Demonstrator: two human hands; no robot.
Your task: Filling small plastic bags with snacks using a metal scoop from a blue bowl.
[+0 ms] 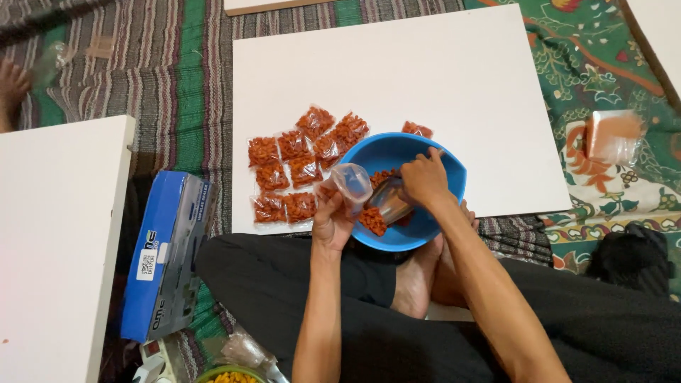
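Observation:
A blue bowl (394,152) with orange snack pieces (372,219) rests on a white board (440,78) in front of my crossed legs. My left hand (332,216) holds an open clear plastic bag (352,181) at the bowl's near-left rim. My right hand (424,177) is over the bowl, gripping a metal scoop (389,202) that points toward the bag. Several filled packets of orange snacks (292,170) lie in rows on the board left of the bowl.
A blue cardboard box (164,252) lies at my left knee beside another white board (53,241). A stack of clear bags (613,135) sits on the patterned cloth at right. Another person's foot (10,85) shows at the far left edge.

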